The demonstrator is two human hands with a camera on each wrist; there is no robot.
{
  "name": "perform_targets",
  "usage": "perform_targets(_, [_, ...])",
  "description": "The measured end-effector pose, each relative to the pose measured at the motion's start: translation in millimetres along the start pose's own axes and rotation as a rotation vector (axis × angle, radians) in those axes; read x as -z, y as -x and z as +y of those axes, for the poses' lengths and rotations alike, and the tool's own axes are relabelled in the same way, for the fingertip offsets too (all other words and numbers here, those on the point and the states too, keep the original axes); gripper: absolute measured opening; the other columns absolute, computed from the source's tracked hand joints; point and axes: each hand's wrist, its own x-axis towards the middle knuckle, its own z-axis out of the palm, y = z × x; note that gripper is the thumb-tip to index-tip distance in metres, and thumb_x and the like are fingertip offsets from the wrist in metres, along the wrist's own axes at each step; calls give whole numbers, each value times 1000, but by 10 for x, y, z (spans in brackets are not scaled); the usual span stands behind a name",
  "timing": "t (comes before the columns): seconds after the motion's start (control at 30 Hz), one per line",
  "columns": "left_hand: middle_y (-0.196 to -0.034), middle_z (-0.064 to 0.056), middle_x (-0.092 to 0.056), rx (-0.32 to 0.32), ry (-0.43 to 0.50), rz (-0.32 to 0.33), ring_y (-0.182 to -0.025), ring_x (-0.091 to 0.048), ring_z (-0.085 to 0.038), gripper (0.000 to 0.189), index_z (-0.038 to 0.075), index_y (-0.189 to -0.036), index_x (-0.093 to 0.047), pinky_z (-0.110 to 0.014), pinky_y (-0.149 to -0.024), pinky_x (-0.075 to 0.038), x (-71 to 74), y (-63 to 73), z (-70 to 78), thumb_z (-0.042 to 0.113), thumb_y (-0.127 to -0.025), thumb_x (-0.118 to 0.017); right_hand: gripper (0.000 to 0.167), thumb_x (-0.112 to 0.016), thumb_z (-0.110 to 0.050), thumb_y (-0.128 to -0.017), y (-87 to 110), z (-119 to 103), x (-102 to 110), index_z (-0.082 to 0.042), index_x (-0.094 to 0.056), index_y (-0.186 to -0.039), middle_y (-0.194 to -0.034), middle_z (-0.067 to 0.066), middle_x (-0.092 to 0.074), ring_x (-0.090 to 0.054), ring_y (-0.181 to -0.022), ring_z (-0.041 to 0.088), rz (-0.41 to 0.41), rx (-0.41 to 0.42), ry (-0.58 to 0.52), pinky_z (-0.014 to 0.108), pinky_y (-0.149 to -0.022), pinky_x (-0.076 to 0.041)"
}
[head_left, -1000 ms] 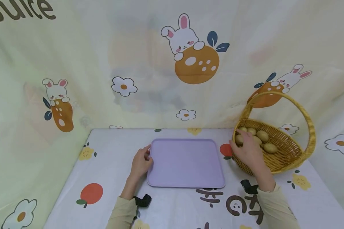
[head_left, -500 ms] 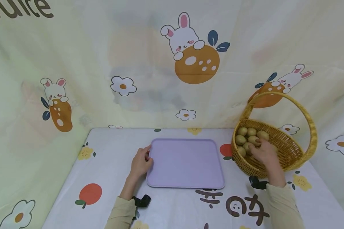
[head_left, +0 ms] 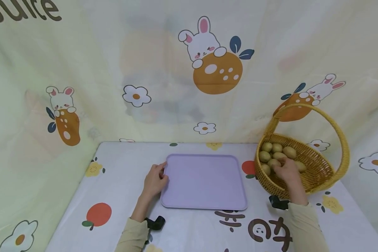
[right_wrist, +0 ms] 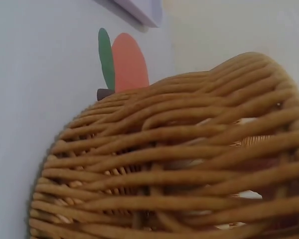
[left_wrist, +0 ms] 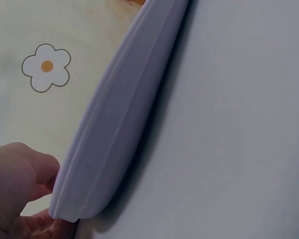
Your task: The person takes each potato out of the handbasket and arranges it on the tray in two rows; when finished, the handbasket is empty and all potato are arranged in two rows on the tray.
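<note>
On the table lies a lilac tray [head_left: 204,182]. My left hand [head_left: 154,180] is at its left edge, with thumb and bent fingers at the rim; in the left wrist view the thumb and fingers lie about the end of the tray [left_wrist: 109,129]. At the right stands a wicker basket [head_left: 316,171] with a tall arched handle. Several oval, tan-green, potato-like things [head_left: 289,152] lie inside, mostly at its left end. My right hand [head_left: 288,171] reaches in over the front rim, fingertips right at them; I cannot tell whether it grips one. The right wrist view shows only the basket's woven side [right_wrist: 189,159].
A white printed cloth [head_left: 123,157] covers the table, and a printed curtain [head_left: 163,63] hangs behind it. A strip of table separates the tray from the basket. The basket's handle [head_left: 340,136] arches high above its bowl. Each wrist carries a small black device [head_left: 155,223].
My right hand has moved from the basket's left end toward its middle, then slightly back left, uncovering several of the potato-like things. The left hand and tray have stayed put.
</note>
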Motion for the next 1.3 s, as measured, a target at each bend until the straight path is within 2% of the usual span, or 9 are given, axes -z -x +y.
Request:
perform_targets(0.3, [-98,-12,-56,18,-6,-24,-72,-51,-15,54,0,-132,-61,-32,-64,-41,-2,-10,-15,7,-78,-63,56,-54,-16,-93,-6,24,-40,23,-41,-131,-125,46,-44,-47,-108,51,44,5,-83,58,-90,-41])
perform_targets(0.47, [-98,-12,-56,22,3,-26,-71,-51,-15,54,0,-131,-61,-32,-63,-41,-7,-7,-23,7,-78,-63,56,-55,-16,-93,16,37,-52,22,-42,-131,-122,42,-48,-49,-106,47,55,-10,-121,52,-86,-43])
perform_targets(0.67, [-97,-11,-56,20,9,-29,-70,-50,-14,54,0,-131,-61,-31,-62,-40,-7,-16,-25,8,-78,-63,55,-57,-18,-94,56,45,-23,21,-44,-131,-114,38,-54,-53,-100,41,87,-32,-174,32,-71,-45])
perform_targets(0.8, [-96,-11,-56,15,10,-26,-70,-49,-14,54,0,-131,-62,-30,-62,-40,0,-24,-31,7,-78,-63,52,-60,-16,-92,43,26,5,18,-49,-130,-110,33,-58,-58,-83,22,126,-29,-212,22,-61,-46])
perform_targets(0.9, [-96,-12,-56,14,15,-26,-70,-50,-14,54,0,-131,-62,-31,-63,-40,13,-24,-31,7,-78,-63,54,-60,-18,-94,31,-14,25,16,-48,-134,-110,25,-61,-58,-74,6,110,-39,-312,23,-62,-52])
perform_targets(0.97, [-97,-12,-56,13,18,-26,-71,-50,-14,54,-1,-131,-61,-31,-63,-40,19,-25,-33,7,-78,-63,58,-59,-22,-96,26,-41,40,14,-45,-138,-104,12,-64,-60,-72,1,82,-54,-377,25,-65,-54])
perform_targets(1.13, [-98,-12,-56,18,20,-35,-71,-50,-14,55,0,-132,-61,-31,-63,-40,14,-29,-44,7,-78,-62,63,-60,-23,-96,45,-114,73,11,-38,-144,-84,-15,-62,-65,-72,4,23,-99,-567,29,-70,-56])
perform_targets(1.2, [-98,-12,-56,23,19,-40,-71,-50,-14,55,0,-132,-61,-31,-63,-40,9,-32,-42,7,-78,-62,63,-61,-22,-96,60,-139,82,11,-36,-144,-81,-16,-63,-66,-72,6,15,-103,-605,29,-70,-56])
perform_targets(1.3, [-99,-12,-56,27,19,-43,-72,-50,-15,55,0,-133,-61,-31,-64,-40,4,-33,-33,7,-78,-62,63,-60,-24,-97,73,-173,92,10,-36,-145,-81,-15,-63,-67,-73,7,14,-85,-597,28,-71,-56])
